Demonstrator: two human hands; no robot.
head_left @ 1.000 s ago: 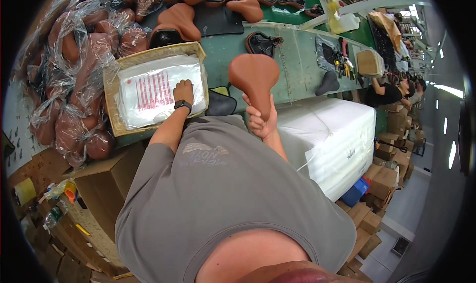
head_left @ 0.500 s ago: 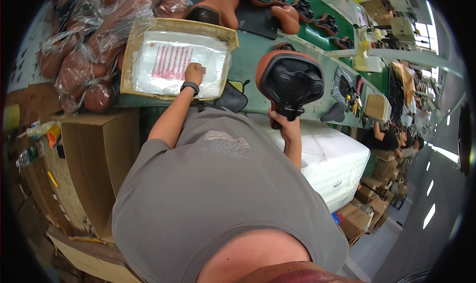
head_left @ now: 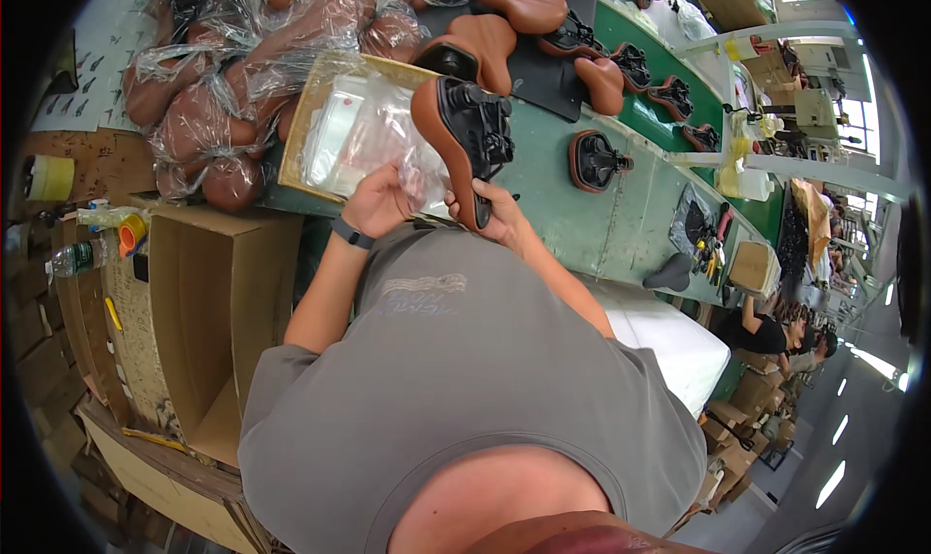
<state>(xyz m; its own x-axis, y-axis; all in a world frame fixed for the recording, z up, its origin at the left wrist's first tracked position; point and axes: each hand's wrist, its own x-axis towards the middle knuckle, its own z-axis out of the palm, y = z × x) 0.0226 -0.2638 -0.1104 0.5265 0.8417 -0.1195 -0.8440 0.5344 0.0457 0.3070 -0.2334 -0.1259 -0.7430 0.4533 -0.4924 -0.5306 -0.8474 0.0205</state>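
Observation:
My right hand (head_left: 497,211) is closed round the narrow nose of a brown and black bicycle saddle (head_left: 454,132), which is tilted with its black underside facing right. In my left hand (head_left: 380,200), beside the saddle, the fingers pinch a clear plastic bag (head_left: 412,171). The bag is lifted off the stack and spreads toward the saddle. Under it stands a yellowish shallow box (head_left: 293,156) with a pile of flat plastic bags (head_left: 335,132) inside. Another saddle (head_left: 595,160) lies upside down on the green bench to the right.
Plastic-wrapped brown saddles (head_left: 208,127) are heaped at the far left. Unwrapped saddles (head_left: 524,9) lie along the back on a black mat and the green bench (head_left: 553,219). An open cardboard box (head_left: 208,302) stands at my left, a white wrapped block (head_left: 669,350) at my right.
My left hand has lifted a clear bag from the pile and drawn it toward me. My right hand has brought the saddle leftward and turned it on its side, close to the bag.

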